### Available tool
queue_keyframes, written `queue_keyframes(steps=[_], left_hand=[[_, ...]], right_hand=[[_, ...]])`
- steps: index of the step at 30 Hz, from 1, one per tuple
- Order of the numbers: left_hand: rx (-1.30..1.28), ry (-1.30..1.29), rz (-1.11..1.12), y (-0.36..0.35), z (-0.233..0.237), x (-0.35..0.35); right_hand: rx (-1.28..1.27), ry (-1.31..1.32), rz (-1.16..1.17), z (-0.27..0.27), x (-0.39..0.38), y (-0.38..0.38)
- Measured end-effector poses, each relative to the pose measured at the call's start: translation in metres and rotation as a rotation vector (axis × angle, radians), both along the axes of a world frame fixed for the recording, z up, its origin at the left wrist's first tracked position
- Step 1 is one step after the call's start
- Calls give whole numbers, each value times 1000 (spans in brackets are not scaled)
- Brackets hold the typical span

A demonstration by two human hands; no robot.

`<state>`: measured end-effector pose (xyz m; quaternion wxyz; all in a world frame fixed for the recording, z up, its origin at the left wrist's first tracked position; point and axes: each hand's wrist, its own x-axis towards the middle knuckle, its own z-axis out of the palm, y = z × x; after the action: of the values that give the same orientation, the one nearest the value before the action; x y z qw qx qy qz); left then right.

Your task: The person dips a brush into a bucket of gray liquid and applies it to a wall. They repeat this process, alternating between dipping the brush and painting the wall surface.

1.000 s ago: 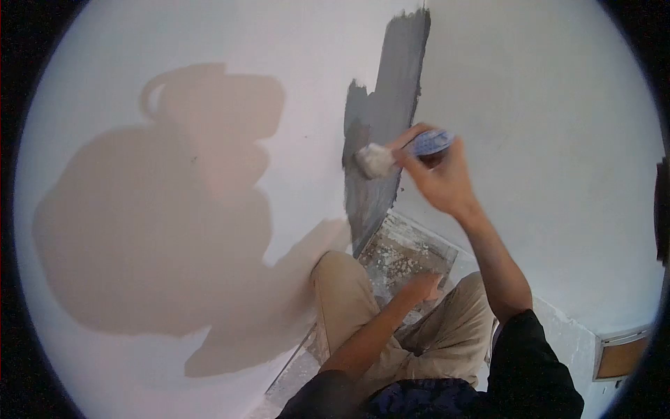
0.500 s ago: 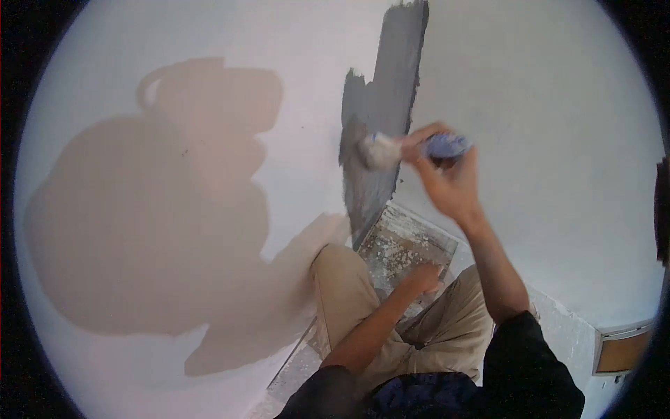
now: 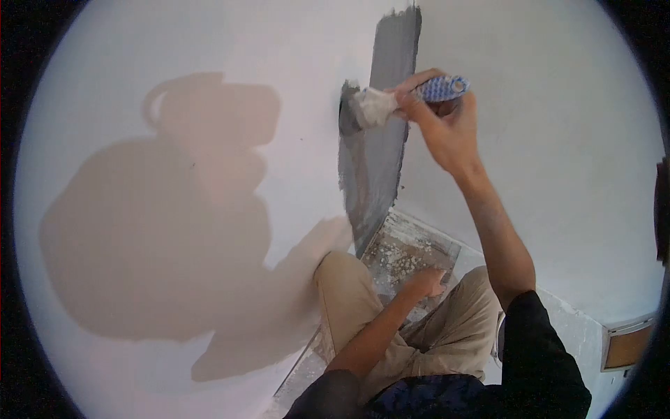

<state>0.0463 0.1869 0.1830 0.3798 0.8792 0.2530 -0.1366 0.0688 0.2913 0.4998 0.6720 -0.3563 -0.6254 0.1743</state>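
My right hand is closed round a paintbrush. The brush has a blue-and-white patterned handle and a whitish lower part, and its dark grey bristles touch the upper left edge of a grey paint patch. That patch runs up the wall corner, wet and darker under the bristles. My left hand hangs low between my knees, its fingers curled together. Whatever it may hold is hidden from this angle.
White walls meet at the painted corner. Below lies a floor spattered with white flecks. My bent knees flank it. A brown-panelled frame stands at the lower right, and my shadow covers the left wall.
My right hand has moved the paintbrush upward along the left edge of the grey patch. The left hand has stayed almost where it was. The view has shifted slightly.
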Motion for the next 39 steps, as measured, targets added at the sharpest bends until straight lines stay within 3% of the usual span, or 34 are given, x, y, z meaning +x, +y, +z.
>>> queue_keyframes(steps=[3, 9, 13, 16, 21, 24, 27, 34, 39], left_hand=[[-41, -5, 9, 3, -5, 0], [73, -41, -59, 0, -16, 1], [3, 9, -33, 4, 0, -6], [19, -3, -2, 2, -1, -3], [-15, 33, -31, -3, 0, -1], [48, -33, -59, -8, -42, 5], [13, 82, -50, -4, 1, -5], [36, -5, -19, -6, -9, -3], [12, -12, -49, -2, -16, -1]], right_hand=[[-44, -76, -44, 13, 5, -17], [-252, -216, 2, -22, -14, -24], [-70, 0, 28, -8, -16, -9], [-5, -1, -15, 4, -6, -19], [-222, -107, -50, -74, -5, -36], [-395, -178, -26, -119, -17, -31], [-360, -134, -23, -115, -24, -21], [-101, 114, 35, -60, -9, -14], [-251, -44, 24, -88, -8, -27]])
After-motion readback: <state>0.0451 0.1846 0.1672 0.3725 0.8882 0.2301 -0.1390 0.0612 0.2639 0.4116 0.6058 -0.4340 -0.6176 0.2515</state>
